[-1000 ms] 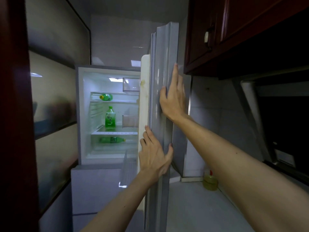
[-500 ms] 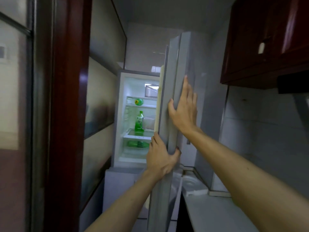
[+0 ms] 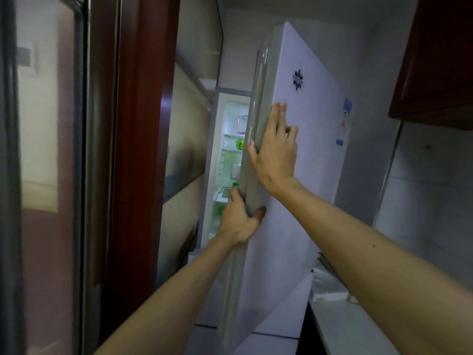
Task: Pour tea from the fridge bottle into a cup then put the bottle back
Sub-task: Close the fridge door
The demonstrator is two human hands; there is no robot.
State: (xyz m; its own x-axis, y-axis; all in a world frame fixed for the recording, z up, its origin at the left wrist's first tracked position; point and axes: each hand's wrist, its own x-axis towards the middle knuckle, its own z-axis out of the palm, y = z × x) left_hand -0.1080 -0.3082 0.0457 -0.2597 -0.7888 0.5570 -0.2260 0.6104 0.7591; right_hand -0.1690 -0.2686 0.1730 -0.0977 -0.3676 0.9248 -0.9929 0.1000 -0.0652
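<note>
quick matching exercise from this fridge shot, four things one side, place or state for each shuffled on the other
1 left hand
2 right hand
3 green bottle
4 wall cabinet

A on a shelf inside the fridge
B flat against the fridge door, on its outer face
C dark red, upper right
D gripping the door's edge

Pairs: 1-D, 2-B, 3-A, 4-C

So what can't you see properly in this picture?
Head view only:
1. Middle-shelf bottle: nearly all behind the fridge door.
2. Bottom-shelf bottle: a green blur, partly behind the left hand.
3. Door sticker: writing too blurred to read.
4. Cup: not in the picture at all.
</note>
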